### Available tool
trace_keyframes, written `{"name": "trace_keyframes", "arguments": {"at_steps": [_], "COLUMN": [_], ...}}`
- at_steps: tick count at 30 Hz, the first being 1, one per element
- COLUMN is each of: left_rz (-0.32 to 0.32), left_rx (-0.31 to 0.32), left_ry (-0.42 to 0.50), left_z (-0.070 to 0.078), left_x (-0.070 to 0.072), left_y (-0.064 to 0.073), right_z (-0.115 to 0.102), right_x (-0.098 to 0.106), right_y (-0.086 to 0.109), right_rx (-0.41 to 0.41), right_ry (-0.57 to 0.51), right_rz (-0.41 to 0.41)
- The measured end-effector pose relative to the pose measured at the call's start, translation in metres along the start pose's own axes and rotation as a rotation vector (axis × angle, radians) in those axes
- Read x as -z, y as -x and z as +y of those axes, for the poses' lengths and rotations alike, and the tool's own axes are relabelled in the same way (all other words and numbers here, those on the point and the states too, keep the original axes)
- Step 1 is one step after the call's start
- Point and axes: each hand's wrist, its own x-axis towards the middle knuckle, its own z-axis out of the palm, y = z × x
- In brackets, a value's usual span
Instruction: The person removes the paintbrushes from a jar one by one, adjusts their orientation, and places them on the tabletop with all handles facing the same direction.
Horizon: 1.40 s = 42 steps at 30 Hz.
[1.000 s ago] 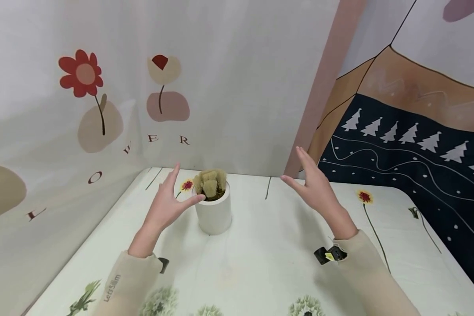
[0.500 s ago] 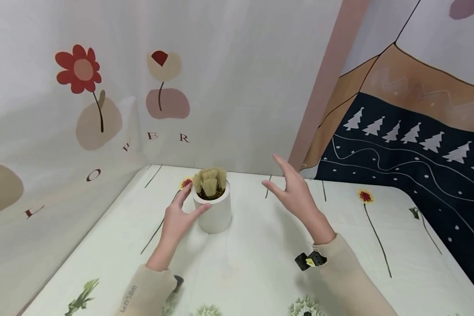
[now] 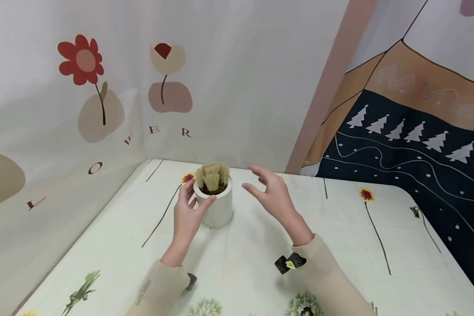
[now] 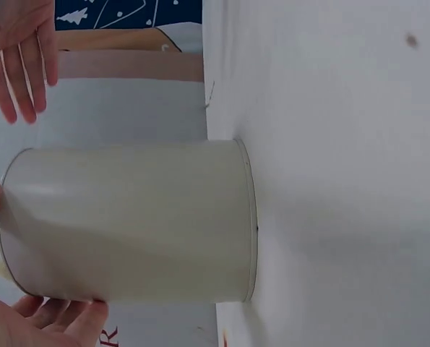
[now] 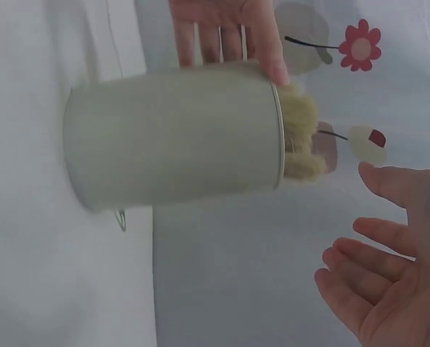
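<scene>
A white cylindrical pot [image 3: 217, 213] stands upright on the table, with yellowish-beige bristly tufts [image 3: 212, 177] rising from its dark filling. My left hand [image 3: 187, 218] holds the pot's left side near the top, thumb at the near rim and fingers curved along the wall; in the left wrist view, fingertips [image 4: 92, 318] meet the pot's side. Off to the pot's right, my right hand [image 3: 274, 197] hangs in the air with loosely bent fingers, palm facing the pot. A gap between this hand and the pot shows in the right wrist view.
The table wears a white cloth [image 3: 237, 272] printed with flowers. Behind it hangs a pale curtain [image 3: 237, 96] with flower drawings and letters. A dark blue cloth [image 3: 403, 162] with white trees hangs along the right side.
My left hand has moved right and onto the pot's side. My right hand has come leftward, nearer the pot, its fingers bending more. The pot has stayed in place.
</scene>
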Motion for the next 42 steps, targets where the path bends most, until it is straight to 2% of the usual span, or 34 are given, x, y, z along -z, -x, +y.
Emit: {"name": "trace_keyframes", "arguments": {"at_steps": [10, 14, 19, 26, 28, 31, 39, 42], "left_rz": [-0.013, -0.016, -0.020, -0.027, -0.025, -0.021, -0.020, -0.012], "left_rx": [-0.003, -0.002, 0.001, 0.002, 0.003, 0.003, 0.010, 0.012], "left_ry": [0.027, 0.021, 0.011, 0.012, 0.011, 0.012, 0.016, 0.022], "left_z": [-0.001, -0.001, 0.001, 0.002, 0.001, 0.001, 0.001, 0.002], "left_x": [-0.002, -0.002, -0.002, -0.003, -0.003, -0.004, -0.005, -0.004], "left_y": [0.002, 0.001, 0.000, -0.002, -0.002, -0.002, 0.000, 0.000], "right_z": [-0.008, -0.009, -0.013, -0.018, -0.019, -0.019, -0.017, -0.019], "right_x": [-0.030, -0.040, -0.051, -0.059, -0.060, -0.060, -0.058, -0.057], "right_y": [-0.016, -0.025, -0.032, -0.038, -0.039, -0.039, -0.039, -0.040], "right_rx": [-0.109, -0.152, -0.161, -0.112, -0.097, -0.086, -0.083, -0.071], "right_ry": [-0.288, -0.332, -0.262, -0.041, -0.007, -0.014, -0.129, -0.132], "right_rz": [-0.006, -0.014, 0.018, 0.065, 0.071, 0.073, 0.078, 0.083]}}
